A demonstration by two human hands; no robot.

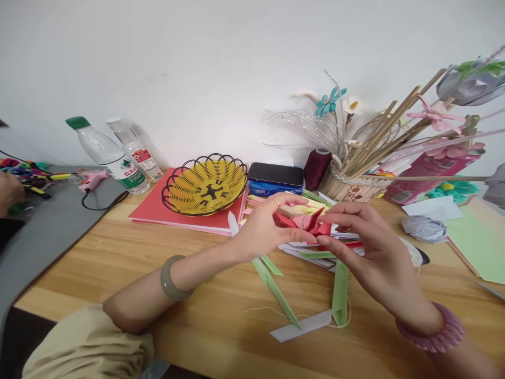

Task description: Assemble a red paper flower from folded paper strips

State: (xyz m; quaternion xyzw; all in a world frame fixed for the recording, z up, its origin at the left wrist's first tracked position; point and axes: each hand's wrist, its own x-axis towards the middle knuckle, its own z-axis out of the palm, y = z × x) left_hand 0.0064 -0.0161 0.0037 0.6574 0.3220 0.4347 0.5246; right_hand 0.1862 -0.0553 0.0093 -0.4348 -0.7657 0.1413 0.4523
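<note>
My left hand (268,226) and my right hand (363,242) meet over the wooden table (205,310), both pinching a folded red-and-pink paper flower piece (311,222) between their fingertips. The left wrist wears a grey-green bangle, the right wrist a pink beaded bracelet. Under the hands lies a loose pile of folded paper strips (311,251) in white, green and red. Folded green strips (276,287) and a white strip (302,326) lie nearer me on the table, along with a thin thread.
A yellow wire basket (205,184) sits on red card sheets (158,209). Behind are two water bottles (112,155), a phone on a tissue pack (275,175), a thread spool (315,167) and a holder of sticks and paper flowers (363,173). Another person's hand (8,192) works at far left.
</note>
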